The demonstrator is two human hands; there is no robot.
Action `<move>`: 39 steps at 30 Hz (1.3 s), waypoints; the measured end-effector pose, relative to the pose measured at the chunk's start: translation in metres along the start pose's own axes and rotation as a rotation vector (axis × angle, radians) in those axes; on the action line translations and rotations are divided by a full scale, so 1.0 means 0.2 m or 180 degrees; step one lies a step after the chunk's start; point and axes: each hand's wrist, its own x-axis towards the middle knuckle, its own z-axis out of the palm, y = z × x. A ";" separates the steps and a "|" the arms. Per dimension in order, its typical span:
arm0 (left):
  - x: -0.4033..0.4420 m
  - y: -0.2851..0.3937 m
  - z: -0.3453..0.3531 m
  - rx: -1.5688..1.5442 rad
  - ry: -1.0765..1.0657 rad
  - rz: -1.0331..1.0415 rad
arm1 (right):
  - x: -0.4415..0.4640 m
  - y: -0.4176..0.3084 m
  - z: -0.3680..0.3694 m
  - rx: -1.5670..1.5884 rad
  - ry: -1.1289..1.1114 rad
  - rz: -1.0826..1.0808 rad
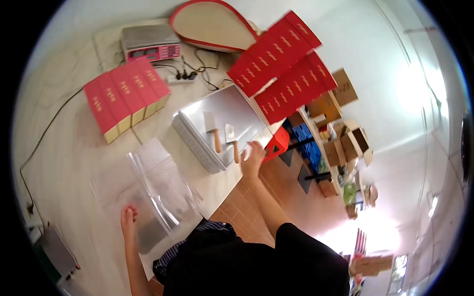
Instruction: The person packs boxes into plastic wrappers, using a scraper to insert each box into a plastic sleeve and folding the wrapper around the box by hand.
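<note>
My left hand [129,215] is at the left edge of a stack of clear plastic sheets or bags [163,185] on the pale table, its fingers curled; whether it pinches any plastic is too small to tell. My right hand [253,157] hovers by the near right corner of a metal box [197,106], its fingers bent, with something whitish at the fingertips. Two scrapers with wooden handles lie on the box lid, one [216,140] farther left, the other [236,150] close beside my right hand.
Several red boxes [126,93] stand left on the table [64,158], below a scale [150,42]. A power strip [181,79] with cables lies behind the metal box. More red boxes [276,54] are stacked at the back right, beside a racket-shaped bag [215,24]. A red bin [277,144] is beyond the table edge.
</note>
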 end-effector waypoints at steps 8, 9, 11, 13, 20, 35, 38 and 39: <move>0.00 0.11 0.48 0.0585 0.0063 0.0212 | 0.37 1.21 -0.24 0.0322 0.1188 0.1559; 0.00 0.12 0.59 0.0473 0.0082 0.0289 | 0.48 1.37 -0.25 0.0725 0.1255 0.1737; 0.00 0.08 0.78 0.0396 0.0179 0.0348 | 0.73 1.70 -0.25 0.1204 0.1408 0.1945; 0.10 0.11 1.07 0.0456 0.0269 0.0505 | 0.99 1.99 -0.26 0.1451 0.1524 0.1879; 0.00 0.33 1.95 0.0343 0.0061 0.0846 | 1.78 2.41 -0.59 0.3219 0.0974 0.3009; -0.10 0.28 2.28 0.0322 0.0137 0.0701 | 2.37 2.42 -0.72 0.3343 -0.0058 0.3767; -0.11 0.25 2.30 0.0199 0.0046 0.0639 | 2.40 2.43 -0.72 0.3314 -0.0418 0.3738; -0.11 0.24 2.31 0.0134 0.0022 0.0640 | 2.42 2.45 -0.71 0.3646 -0.0764 0.3794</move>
